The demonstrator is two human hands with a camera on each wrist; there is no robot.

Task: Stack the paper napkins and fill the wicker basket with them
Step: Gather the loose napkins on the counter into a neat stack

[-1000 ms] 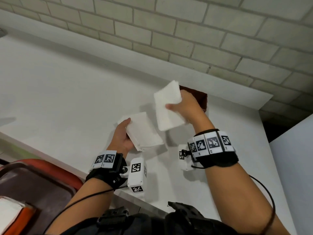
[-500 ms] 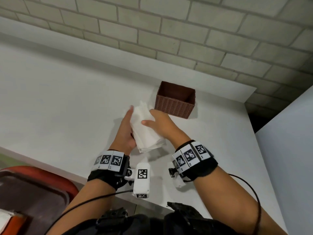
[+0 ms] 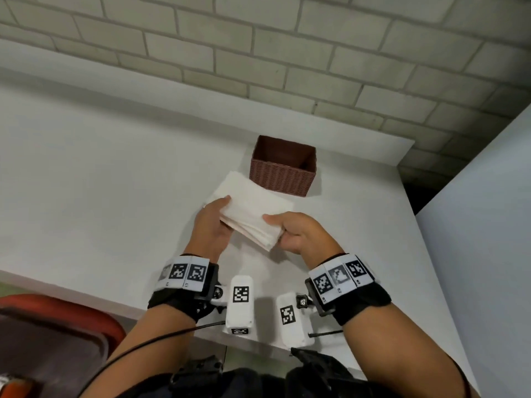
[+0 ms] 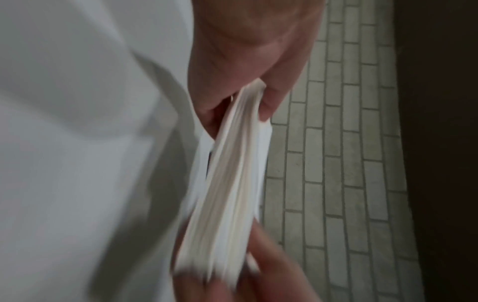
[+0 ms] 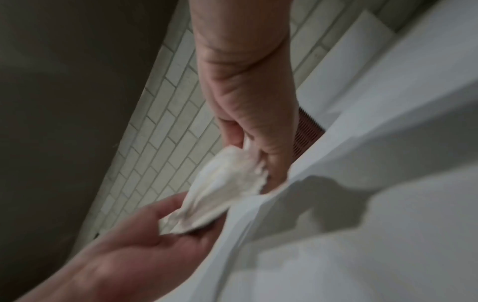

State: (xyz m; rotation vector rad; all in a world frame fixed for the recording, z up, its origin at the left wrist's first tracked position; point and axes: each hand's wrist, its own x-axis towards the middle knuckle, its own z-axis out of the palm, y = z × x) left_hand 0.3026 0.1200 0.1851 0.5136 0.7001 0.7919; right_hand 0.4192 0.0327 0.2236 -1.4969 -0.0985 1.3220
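Left hand (image 3: 211, 228) and right hand (image 3: 298, 234) grip stack of white paper napkins (image 3: 253, 209) near square brown wicker basket (image 3: 283, 170).

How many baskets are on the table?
1. The brown wicker basket stands on the white table near the brick wall, just beyond the stack of paper napkins that the left hand and right hand hold. No other basket shows in view.
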